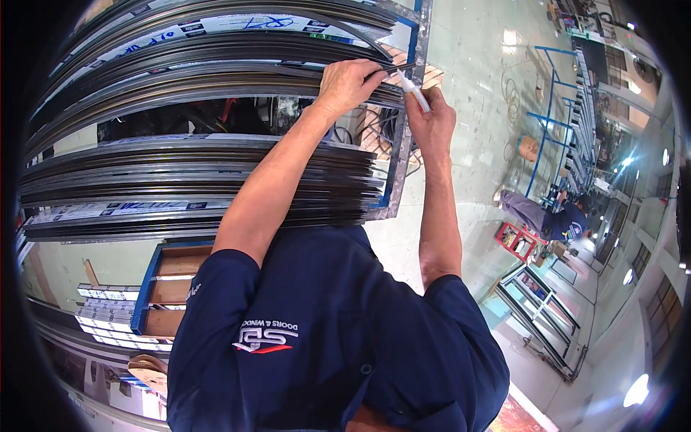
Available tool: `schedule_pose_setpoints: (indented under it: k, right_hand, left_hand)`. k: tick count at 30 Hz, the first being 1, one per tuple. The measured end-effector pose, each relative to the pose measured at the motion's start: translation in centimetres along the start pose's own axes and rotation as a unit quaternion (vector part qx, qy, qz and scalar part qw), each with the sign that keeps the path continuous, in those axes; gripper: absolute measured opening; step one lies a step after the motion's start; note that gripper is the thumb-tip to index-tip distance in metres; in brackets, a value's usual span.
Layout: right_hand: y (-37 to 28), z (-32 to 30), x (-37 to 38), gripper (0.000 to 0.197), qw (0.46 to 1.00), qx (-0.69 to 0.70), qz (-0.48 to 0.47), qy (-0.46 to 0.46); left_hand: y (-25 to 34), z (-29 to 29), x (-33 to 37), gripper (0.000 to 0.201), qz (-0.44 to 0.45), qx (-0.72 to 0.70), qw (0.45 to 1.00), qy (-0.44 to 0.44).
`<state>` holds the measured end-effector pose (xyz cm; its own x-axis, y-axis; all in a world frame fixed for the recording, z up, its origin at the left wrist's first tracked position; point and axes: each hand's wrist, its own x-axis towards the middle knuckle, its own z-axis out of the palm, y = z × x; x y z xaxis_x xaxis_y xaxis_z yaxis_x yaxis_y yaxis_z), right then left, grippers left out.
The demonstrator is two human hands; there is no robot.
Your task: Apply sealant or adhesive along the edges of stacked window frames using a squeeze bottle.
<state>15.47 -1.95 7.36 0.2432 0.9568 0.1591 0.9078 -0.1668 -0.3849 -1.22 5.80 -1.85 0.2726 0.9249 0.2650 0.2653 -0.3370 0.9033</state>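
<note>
Reaching forward over the rack, the person works at the cut ends of a stack of long metal profiles [201, 169], with both bare forearms coming up from the lower edge of the head view. The left hand [348, 85] lies on top of an upper profile near its end, fingers [374, 75] pressed together and curled over the edge, apparently to steady that bar while it is being marked. The right hand [432, 119] pinches a white marker pen [414, 91] between thumb and fingers, its tip angled up and left so that it meets the profile end just beside the left fingertips. Holding the pen that steeply seems to let the tip reach the narrow end face rather than the broad side.

One pen is in view, and two hands work on it and the bar. The profiles are too many and too tightly packed to count exactly; they lie in at least three separate layers on a blue steel rack [403, 144], ends lined up at its frame, which keeps every end within reach from one standing spot. Several carry white printed protective film.

Below the stack a blue-edged wooden pallet [169, 288] sits beside more film-wrapped lengths. Well apart on the right, one other person in dark blue [568, 219] bends over near a red crate [517, 241], with one tall blue frame rack [551, 108] standing behind on the pale floor [475, 65].
</note>
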Motion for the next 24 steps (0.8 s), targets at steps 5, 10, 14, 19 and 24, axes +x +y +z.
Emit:
schedule_pose_setpoints:
  k: [5, 10, 14, 19, 24]
  right_hand:
    - [0.2, -0.4, 0.6, 0.030, 0.999, 0.006, 0.033, -0.001]
    - [0.7, -0.7, 1.1, 0.030, 0.999, 0.004, 0.031, 0.018]
    - [0.4, -0.7, 0.9, 0.027, 0.999, 0.006, 0.024, 0.020]
    - [0.1, -0.4, 0.5, 0.025, 1.000, 0.006, -0.010, 0.013]
    - [1.2, -0.8, 1.4, 0.030, 0.999, -0.011, 0.036, 0.015]
  left_hand:
    - [0.2, -0.1, 0.1, 0.022, -0.003, 0.007, 1.000, -0.014]
    - [0.2, -0.1, 0.1, 0.022, 0.003, -0.007, 1.000, 0.005]
    - [0.3, -0.1, 0.1, 0.022, -0.009, -0.007, 1.000, -0.002]
    - [0.2, -0.1, 0.1, 0.022, -0.004, -0.007, 1.000, 0.003]
    - [0.4, -0.3, 0.0, 0.022, -0.015, -0.006, 1.000, -0.014]
